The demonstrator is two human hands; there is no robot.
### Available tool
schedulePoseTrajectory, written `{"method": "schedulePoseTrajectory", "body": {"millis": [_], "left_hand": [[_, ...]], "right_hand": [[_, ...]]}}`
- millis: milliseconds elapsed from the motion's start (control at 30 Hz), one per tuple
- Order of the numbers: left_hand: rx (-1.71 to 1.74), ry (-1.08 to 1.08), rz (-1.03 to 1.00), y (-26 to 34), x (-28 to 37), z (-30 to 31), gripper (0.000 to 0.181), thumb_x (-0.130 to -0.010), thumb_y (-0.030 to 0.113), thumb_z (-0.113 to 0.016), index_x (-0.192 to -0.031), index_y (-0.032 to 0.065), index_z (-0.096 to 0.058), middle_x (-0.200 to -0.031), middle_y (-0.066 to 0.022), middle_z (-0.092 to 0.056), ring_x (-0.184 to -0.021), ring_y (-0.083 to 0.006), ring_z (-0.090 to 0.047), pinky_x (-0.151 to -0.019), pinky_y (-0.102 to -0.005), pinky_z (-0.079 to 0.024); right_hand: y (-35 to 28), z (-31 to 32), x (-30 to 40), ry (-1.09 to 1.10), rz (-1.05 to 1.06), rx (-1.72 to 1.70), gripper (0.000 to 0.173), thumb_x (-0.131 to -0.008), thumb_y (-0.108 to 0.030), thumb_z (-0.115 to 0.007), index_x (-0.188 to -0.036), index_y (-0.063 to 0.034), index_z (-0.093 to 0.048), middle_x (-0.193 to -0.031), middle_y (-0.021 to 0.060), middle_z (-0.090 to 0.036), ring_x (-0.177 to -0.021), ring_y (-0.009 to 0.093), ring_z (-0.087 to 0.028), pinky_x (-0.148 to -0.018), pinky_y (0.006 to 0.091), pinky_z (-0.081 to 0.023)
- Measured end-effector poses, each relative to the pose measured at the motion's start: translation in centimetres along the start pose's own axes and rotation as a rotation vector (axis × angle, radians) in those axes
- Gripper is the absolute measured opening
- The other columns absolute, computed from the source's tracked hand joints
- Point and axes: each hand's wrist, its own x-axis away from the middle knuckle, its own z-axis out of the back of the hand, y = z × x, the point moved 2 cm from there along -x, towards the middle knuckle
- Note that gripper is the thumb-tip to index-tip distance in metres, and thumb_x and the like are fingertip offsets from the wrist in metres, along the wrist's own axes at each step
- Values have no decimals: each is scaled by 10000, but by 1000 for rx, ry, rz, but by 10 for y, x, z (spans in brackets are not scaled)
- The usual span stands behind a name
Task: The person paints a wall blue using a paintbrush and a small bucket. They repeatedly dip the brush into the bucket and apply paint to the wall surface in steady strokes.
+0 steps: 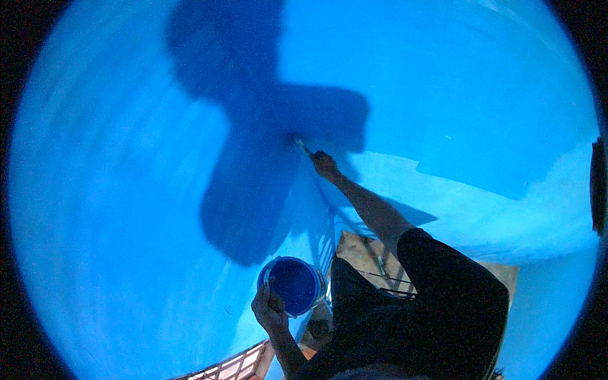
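My right hand [324, 165] is closed around the handle of a paintbrush [302, 145], its tip against the blue wall [403, 109] near the corner. The bristles sit in shadow and are hard to make out. Lower down, my left hand [270, 306] holds a paint bucket [295, 287] by its rim and handle side. The bucket looks dark blue inside; the paint level cannot be told. Around the brush lies a large dark shadow. To the right, brighter blue paint meets a paler band of wall along an uneven edge.
Far below are a tan floor [351, 244] and thin dark bars [387, 280], perhaps part of a ladder. A window grille [242, 363] stands at the bottom left. A dark object [598, 185] is at the far right rim.
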Motion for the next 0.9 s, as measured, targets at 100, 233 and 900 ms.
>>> {"method": "schedulePoseTrajectory", "body": {"millis": [100, 233, 900], "left_hand": [[-126, -45, -91, -1, 7, 0, 223, -908, 162, -556, -713, 57, -528, -530, 30, -378, -429, -84, -324, -402, -254, -240], [-142, -61, -78, -3, 8, 7, 169, -910, 137, -548, -871, -20, -597, -541, 37, -382, -434, -73, -328, -398, -253, -237], [-120, -71, -51, 1, 24, 22, 350, -901, 207, -550, -1081, -84, -624, -536, 59, -362, -433, -48, -295, -414, -240, -208]], "right_hand": [[4, 3, 14, -6, -32, 33, 192, -968, -183, -440, -961, -49, -578, -785, 131, -550, -695, 309, -586, -540, 456, -482], [10, 24, 45, 47, 2, 34, 196, -969, -188, -434, -952, -52, -572, -797, 134, -547, -725, 311, -587, -552, 472, -480], [-70, 85, 36, 35, -233, -174, 271, -980, -294, -444, -894, -53, -534, -728, 194, -566, -680, 418, -591, -562, 539, -471]]}}
